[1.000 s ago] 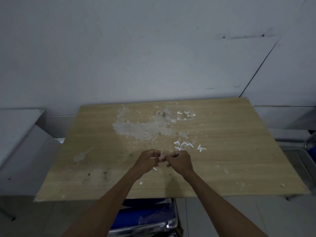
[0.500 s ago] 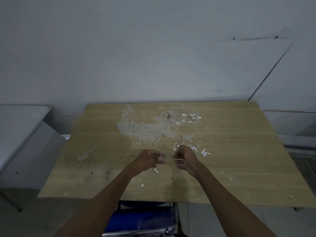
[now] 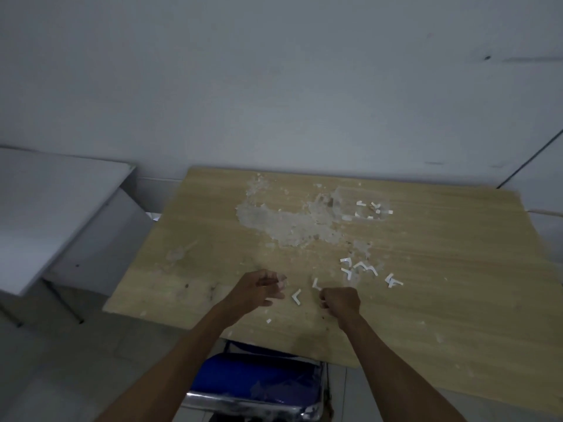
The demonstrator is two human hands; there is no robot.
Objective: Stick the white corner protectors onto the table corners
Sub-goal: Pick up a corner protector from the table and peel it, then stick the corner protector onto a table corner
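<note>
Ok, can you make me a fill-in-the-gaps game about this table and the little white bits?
1. The little white corner pieces lie on a table made of ____.
2. Under the table's near edge stands a chair with a ____ seat.
3. The left hand and the right hand are held ____ the table.
4. The big rough patch on the tabletop looks ____.

Missing words: wood; blue; above; grey

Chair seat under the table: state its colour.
Blue, the chair seat, seen in the head view.
</note>
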